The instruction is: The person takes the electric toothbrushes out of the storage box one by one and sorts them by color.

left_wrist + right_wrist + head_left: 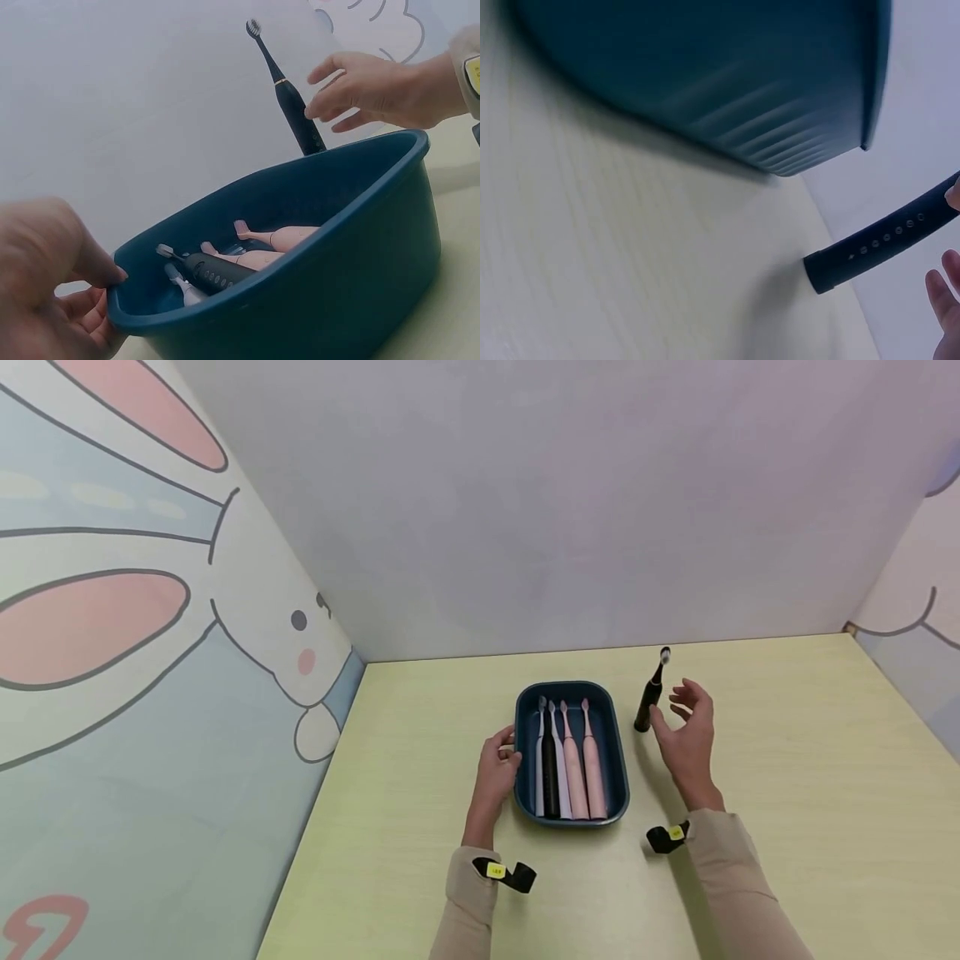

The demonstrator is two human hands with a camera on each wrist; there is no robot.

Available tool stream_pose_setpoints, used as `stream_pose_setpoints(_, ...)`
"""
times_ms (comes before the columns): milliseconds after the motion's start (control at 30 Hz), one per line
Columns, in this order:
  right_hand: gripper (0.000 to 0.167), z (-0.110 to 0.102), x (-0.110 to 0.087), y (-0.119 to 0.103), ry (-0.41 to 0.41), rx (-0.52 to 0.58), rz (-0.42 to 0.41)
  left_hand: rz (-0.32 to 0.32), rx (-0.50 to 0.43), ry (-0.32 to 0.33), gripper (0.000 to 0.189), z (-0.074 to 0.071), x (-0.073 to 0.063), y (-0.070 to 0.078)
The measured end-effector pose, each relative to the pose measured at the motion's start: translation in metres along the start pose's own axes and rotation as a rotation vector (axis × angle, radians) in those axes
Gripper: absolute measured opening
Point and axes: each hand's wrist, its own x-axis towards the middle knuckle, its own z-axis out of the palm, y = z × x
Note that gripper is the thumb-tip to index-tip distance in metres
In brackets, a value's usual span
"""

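A dark blue plastic bin (621,777) holds several electric toothbrushes: a black toothbrush (551,772), a pink toothbrush (592,777) and others, pink and pale, side by side with heads toward the far end. My left hand (498,772) pinches the bin's left rim, thumb over the edge and fingers against the outer wall (97,311). Right of the bin, another black electric toothbrush (649,700) stands upright on its base, tilted a little in the head view. Beside it is my right hand (688,739), thumb tip right at the handle (900,232), the other fingers spread apart from it.
The pale yellow wooden table (405,793) meets a plain light wall (570,527) behind. A painted rabbit mural (150,693) covers the left wall. Each sleeve carries a black wrist camera (517,877).
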Motion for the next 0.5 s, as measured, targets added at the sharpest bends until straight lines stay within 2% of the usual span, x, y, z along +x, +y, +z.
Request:
stream_pose_setpoints(167,0.061,-0.007,-0.002,-0.018,0.034,0.065,0.009,0.008,-0.003,-0.001,0.047,0.0,0.002,-0.002)
stream_pose_setpoints(400,0.064,-0.01,-0.006,-0.019,0.052,0.097,0.011,0.01,-0.004,-0.004,0.047,-0.001,0.002,-0.003)
stream_pose_setpoints(500,0.064,-0.011,-0.008,-0.026,0.046,0.12,-0.001,0.008,-0.005,-0.006,0.047,0.0,0.002,-0.003)
